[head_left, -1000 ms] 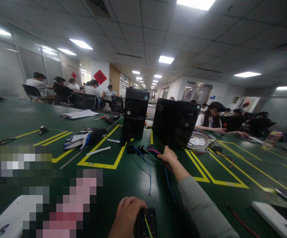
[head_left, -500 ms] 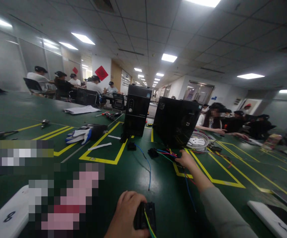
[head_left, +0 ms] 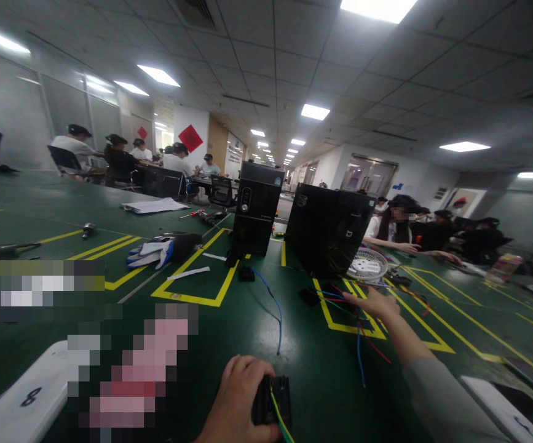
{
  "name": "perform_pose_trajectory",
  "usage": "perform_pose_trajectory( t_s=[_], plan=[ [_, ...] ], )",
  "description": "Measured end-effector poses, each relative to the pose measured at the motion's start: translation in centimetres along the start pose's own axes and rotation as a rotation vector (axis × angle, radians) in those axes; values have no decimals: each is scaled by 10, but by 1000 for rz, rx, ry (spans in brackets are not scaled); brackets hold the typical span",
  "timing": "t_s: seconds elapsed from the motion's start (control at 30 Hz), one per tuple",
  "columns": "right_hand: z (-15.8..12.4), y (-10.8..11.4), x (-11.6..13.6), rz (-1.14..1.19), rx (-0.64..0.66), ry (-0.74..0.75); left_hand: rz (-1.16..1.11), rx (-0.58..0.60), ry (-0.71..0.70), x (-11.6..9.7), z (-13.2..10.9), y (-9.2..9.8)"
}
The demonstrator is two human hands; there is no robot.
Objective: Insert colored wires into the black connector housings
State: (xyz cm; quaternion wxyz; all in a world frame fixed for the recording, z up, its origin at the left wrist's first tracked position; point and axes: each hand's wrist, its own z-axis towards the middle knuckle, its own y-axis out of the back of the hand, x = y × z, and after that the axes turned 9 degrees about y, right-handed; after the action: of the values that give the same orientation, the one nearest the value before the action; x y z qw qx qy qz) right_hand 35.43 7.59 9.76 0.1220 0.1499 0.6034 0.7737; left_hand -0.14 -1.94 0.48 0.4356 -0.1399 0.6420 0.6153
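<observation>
My left hand (head_left: 243, 394), low in the middle, is wrapped round a black plastic block (head_left: 278, 397) with a yellow-green wire (head_left: 275, 409) running from it. My right hand (head_left: 374, 303) reaches forward over the table, its fingertips closed on a bundle of blue, red and green wires (head_left: 337, 298). The bundle leads to a small black connector (head_left: 310, 296), blurred, at its left. Between my hands and the computer towers lies another black connector (head_left: 246, 274) with a blue wire (head_left: 276, 307).
Two black computer towers (head_left: 257, 209) (head_left: 328, 231) stand ahead. A white basket (head_left: 366, 263) sits behind my right hand. Gloves (head_left: 153, 253), papers (head_left: 155, 205) and tools lie left on the green table. A white numbered device (head_left: 26, 394) is near left. Co-workers sit beyond.
My right hand has moved to the right, and the wire bundle with its black connector has slid along with it. My left hand keeps its hold on the black block.
</observation>
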Motion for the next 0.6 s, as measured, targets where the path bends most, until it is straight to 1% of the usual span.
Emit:
perform_pose_trajectory(
  t_s=[0.1,0.17,0.2,0.23,0.3,0.37,0.4,0.5,0.6],
  plan=[
    [-3,18,23,-14,-115,-49,-3,-7,4,-1,0,0],
    [-3,26,47,7,-164,-7,-4,-8,8,-2,0,0],
    [-3,27,60,29,-157,29,-1,-8,13,-3,0,0],
    [-2,27,75,55,-127,73,3,-8,17,-3,1,1],
    [-4,20,107,115,-8,198,12,1,26,-5,1,2],
    [-8,4,139,162,138,315,21,32,32,-6,2,4],
    [-12,-5,154,174,197,348,26,50,39,-6,3,5],
    [-22,-34,191,183,327,379,33,92,59,-2,5,4],
    [-27,-50,208,176,395,377,6,81,57,5,6,1]
  ],
)
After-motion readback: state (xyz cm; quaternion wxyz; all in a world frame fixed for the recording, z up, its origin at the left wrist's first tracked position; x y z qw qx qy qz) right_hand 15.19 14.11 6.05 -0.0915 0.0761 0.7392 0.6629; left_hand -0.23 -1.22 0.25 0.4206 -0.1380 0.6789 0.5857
